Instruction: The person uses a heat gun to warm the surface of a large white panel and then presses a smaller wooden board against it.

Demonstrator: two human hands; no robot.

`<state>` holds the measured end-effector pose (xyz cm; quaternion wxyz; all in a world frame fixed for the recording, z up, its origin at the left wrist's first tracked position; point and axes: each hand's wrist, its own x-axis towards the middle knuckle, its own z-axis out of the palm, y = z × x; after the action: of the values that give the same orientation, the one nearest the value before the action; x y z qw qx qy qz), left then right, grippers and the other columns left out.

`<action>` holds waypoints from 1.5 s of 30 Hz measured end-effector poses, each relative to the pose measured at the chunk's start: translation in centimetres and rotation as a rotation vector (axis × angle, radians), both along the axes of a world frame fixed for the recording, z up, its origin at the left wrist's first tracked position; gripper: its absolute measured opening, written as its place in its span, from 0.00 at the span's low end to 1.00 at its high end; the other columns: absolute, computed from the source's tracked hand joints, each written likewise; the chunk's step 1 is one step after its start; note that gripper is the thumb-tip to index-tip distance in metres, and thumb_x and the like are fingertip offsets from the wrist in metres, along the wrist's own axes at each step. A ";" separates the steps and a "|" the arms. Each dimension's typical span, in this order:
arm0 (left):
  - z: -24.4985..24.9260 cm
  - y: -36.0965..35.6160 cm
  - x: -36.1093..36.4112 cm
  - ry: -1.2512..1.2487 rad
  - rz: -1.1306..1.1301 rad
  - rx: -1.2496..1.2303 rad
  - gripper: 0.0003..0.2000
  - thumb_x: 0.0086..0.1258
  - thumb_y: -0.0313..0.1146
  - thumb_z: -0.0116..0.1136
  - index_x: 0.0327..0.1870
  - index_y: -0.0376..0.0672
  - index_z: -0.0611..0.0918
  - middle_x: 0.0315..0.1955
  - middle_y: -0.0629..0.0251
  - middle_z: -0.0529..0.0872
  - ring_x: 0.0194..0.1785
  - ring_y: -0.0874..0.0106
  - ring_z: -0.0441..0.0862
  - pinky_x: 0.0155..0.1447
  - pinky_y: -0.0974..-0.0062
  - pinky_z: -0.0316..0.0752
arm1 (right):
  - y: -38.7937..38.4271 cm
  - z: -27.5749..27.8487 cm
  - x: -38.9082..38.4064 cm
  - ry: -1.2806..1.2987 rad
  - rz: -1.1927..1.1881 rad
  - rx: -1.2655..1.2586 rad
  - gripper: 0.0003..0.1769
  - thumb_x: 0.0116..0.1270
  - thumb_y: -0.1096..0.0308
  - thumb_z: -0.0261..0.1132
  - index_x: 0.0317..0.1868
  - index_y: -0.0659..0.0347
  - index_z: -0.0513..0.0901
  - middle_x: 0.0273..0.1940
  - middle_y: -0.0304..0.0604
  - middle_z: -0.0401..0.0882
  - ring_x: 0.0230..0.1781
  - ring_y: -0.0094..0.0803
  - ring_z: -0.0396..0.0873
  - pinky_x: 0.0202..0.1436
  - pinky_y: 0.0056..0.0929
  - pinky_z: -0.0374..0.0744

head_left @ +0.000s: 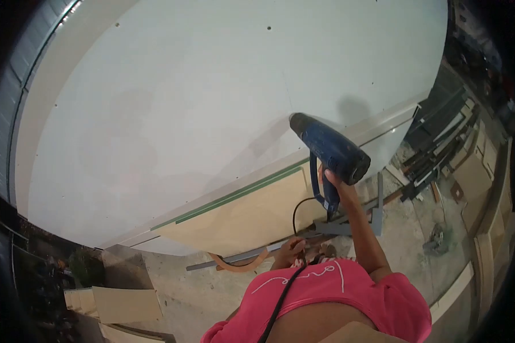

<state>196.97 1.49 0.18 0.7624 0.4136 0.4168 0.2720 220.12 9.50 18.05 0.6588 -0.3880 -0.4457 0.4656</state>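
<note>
My right hand (333,179) is wrapped round the handle of a dark blue heat gun (335,148). The gun's nozzle points up and left, right at the surface of a large white panel (194,108). From the base of the handle a black cord (284,292) loops down and runs over my pink shirt. Low in front of my body, my left hand (292,250) has its fingers curled closed around the cord. A cream sheet (252,208) with a green edge strip (240,193) lies along the panel's near edge, just left of the gun.
Stacked offcuts and long strips (440,143) crowd the floor at the right. Board pieces (126,304) lie at the lower left. A curved wooden piece (243,266) and a grey metal bracket (377,211) are below the panel's near edge.
</note>
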 end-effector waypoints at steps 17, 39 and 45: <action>8.7 1.3 -0.7 0.096 0.121 0.113 0.15 0.71 0.37 0.50 0.49 0.34 0.75 0.26 0.70 0.74 0.28 0.81 0.70 0.32 0.82 0.66 | 2.8 11.3 0.2 -0.072 -0.070 0.423 0.24 0.59 0.48 0.59 0.41 0.63 0.74 0.29 0.39 0.73 0.30 0.24 0.71 0.35 0.22 0.70; 7.8 4.4 -3.2 0.192 0.116 0.196 0.13 0.69 0.37 0.52 0.45 0.37 0.79 0.24 0.70 0.78 0.26 0.82 0.72 0.30 0.81 0.69 | 5.2 14.0 -1.8 0.017 -0.136 0.311 0.28 0.55 0.46 0.65 0.40 0.66 0.74 0.28 0.42 0.74 0.26 0.28 0.75 0.31 0.24 0.73; 7.6 4.4 -3.6 0.113 0.121 0.213 0.13 0.70 0.36 0.52 0.47 0.38 0.79 0.26 0.71 0.77 0.27 0.82 0.73 0.32 0.83 0.70 | 5.9 19.9 -1.1 0.115 -0.159 0.565 0.24 0.57 0.50 0.64 0.39 0.65 0.75 0.29 0.42 0.75 0.27 0.26 0.75 0.31 0.23 0.73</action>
<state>193.34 5.84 7.73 0.6717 0.4811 0.4518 0.3364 219.01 15.36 37.94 0.7993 -0.1960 -0.4878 0.2911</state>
